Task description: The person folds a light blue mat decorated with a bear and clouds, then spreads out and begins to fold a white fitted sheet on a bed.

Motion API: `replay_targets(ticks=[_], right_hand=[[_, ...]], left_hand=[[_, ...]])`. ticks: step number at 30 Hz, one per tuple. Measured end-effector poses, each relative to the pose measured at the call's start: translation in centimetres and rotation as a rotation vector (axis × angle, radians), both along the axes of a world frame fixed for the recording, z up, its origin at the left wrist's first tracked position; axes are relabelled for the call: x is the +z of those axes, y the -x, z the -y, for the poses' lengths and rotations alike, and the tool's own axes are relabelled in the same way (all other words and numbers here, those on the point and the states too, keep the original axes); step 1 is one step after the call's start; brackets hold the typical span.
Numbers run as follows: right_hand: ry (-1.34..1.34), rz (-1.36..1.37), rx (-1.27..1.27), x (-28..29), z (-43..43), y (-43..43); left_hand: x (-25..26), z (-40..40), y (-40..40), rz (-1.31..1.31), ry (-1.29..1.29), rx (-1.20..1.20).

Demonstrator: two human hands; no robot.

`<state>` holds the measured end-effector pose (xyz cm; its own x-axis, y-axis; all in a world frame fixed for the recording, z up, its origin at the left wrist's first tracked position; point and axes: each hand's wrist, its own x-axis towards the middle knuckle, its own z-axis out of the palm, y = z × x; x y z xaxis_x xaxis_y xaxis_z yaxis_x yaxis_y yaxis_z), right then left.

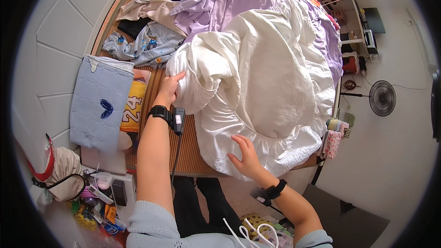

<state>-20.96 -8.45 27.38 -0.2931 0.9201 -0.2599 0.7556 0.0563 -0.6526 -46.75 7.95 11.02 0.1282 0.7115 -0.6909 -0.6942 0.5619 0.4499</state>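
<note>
A white fitted sheet (275, 86) with a gathered, elastic-looking edge lies crumpled over the near right part of the bed. My left hand (168, 89) grips a bunched fold at its left side, thumb on top and the other fingers hidden behind the cloth. Close to the sheet's near edge, my right hand (246, 160) has its fingers apart and holds nothing. Whether its fingertips touch the fabric I cannot tell. Under the sheet's far side spreads a rumpled lilac cloth (224, 3).
A folded blue quilted pad (100, 106) lies on the woven bed mat (186, 158) at the left, over a yellow printed item (135, 101). Patterned clothes (148, 41) are heaped beyond it. A cluttered bedside table (125, 179) stands at lower left, and a fan (381, 98) at right.
</note>
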Motion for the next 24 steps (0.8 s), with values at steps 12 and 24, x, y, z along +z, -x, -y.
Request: replay_targets(ticks=[12, 24], right_hand=[[-0.047, -0.756, -0.756, 11.1, 0.7, -6.6], [-0.336, -0.571, -1.108, 28.6, 10.8, -16.6]], left_hand=[[32.4, 10.1, -15.8, -0.653, -1.300, -0.520], [16.0, 3.8, -21.5, -0.008, -0.145, -0.598]])
